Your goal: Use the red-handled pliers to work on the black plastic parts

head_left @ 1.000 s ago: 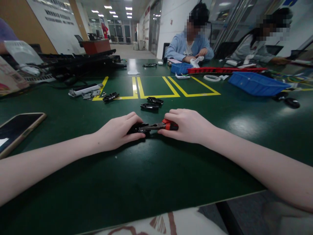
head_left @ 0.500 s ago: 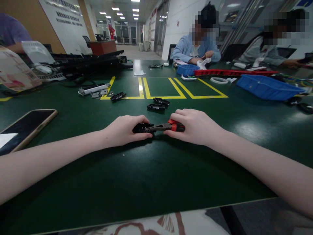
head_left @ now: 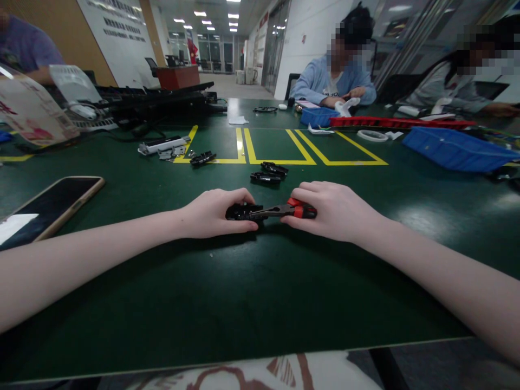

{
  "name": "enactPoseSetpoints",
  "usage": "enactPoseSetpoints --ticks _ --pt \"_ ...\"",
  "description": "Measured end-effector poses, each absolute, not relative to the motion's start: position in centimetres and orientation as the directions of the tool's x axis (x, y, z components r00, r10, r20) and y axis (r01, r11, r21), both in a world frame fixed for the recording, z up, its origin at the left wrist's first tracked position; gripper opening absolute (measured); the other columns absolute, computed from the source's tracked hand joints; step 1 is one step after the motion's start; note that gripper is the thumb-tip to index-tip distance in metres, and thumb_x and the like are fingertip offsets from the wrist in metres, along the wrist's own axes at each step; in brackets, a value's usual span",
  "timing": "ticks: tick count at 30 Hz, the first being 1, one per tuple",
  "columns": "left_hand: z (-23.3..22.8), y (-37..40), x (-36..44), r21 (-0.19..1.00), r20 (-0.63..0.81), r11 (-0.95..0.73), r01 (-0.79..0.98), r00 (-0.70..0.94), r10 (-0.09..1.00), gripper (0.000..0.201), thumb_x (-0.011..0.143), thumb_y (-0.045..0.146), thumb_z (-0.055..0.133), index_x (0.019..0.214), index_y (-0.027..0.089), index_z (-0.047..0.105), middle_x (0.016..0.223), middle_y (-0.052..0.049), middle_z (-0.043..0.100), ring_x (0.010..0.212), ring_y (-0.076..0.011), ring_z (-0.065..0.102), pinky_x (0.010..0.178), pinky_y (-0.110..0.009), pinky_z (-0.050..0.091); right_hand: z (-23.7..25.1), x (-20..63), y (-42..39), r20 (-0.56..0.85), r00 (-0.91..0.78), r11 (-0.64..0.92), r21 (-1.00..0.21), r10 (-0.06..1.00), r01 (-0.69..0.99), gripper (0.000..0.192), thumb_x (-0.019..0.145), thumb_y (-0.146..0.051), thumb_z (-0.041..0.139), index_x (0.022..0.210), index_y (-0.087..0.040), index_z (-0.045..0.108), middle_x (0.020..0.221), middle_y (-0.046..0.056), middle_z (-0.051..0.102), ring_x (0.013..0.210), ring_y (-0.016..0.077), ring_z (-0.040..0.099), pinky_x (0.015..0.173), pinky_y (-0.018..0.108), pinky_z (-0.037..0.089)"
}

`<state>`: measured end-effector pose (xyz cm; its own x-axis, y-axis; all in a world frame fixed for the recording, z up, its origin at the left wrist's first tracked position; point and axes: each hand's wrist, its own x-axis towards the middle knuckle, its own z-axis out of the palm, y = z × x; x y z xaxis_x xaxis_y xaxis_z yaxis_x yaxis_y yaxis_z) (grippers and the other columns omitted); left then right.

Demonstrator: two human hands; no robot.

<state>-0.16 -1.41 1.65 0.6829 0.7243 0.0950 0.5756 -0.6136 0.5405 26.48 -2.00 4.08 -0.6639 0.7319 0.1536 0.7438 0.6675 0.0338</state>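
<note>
My left hand [head_left: 221,213] is closed around a small black plastic part [head_left: 242,212], thumb in front and fingers behind. In my right hand [head_left: 325,210] is a pair of long-nose pliers [head_left: 280,210] with red and black handles. The pliers' jaws point left and reach onto the black part; exactly what they grip is too small to tell. Just beyond my hands lie two similar black parts, a nearer one [head_left: 265,177] and a farther one [head_left: 274,168]. Another black part [head_left: 202,158] rests farther left, at the yellow tape.
A phone [head_left: 52,208] lies at the left on the green table [head_left: 260,303]. Small metal pieces and a light bar [head_left: 162,145] sit beyond it. Blue trays [head_left: 459,149] and a red strip [head_left: 402,123] are at the right. Co-workers [head_left: 335,81] sit across the table.
The whole view has shifted slightly, so everything appears a little farther right. Both hands keep their hold on the black part and the pliers, in nearly the same pose.
</note>
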Motion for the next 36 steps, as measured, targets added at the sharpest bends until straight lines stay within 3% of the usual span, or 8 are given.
enactPoseSetpoints --ticks 17,29,36 --pt "1.44 -0.9 -0.18 0.49 0.096 -0.646 0.585 0.701 0.707 0.046 0.088 0.055 0.062 0.118 0.02 0.064 0.097 -0.003 0.073 0.076 -0.0167 0.064 0.063 -0.027 0.039 3.56 26.29 -1.93 0.152 -0.649 0.652 0.035 0.745 0.757 0.041 0.089 -0.058 0.049 0.085 -0.019 0.059 0.085 0.009 0.064 0.071 0.0221 0.057 0.06 0.033 0.039" --pt "1.83 -1.09 -0.34 0.598 0.089 -0.612 0.518 0.716 0.693 0.043 0.087 0.051 0.066 0.116 0.019 0.063 0.101 -0.003 0.071 0.081 -0.017 0.063 0.066 -0.027 0.042 3.8 26.71 -1.39 0.157 -0.678 0.681 0.045 0.718 0.731 0.041 0.089 -0.059 0.047 0.085 -0.019 0.059 0.084 0.009 0.063 0.072 0.0229 0.058 0.062 0.034 0.04" --pt "1.43 -0.84 -0.33 0.561 0.113 -0.629 0.538 0.703 0.702 0.044 0.086 0.051 0.067 0.116 0.019 0.063 0.095 -0.002 0.071 0.075 -0.0155 0.062 0.063 -0.026 0.039 3.42 26.64 -1.36 0.188 -0.687 0.693 0.043 0.702 0.72 0.041 0.089 -0.058 0.048 0.085 -0.019 0.059 0.083 0.009 0.063 0.07 0.0231 0.058 0.062 0.034 0.041"
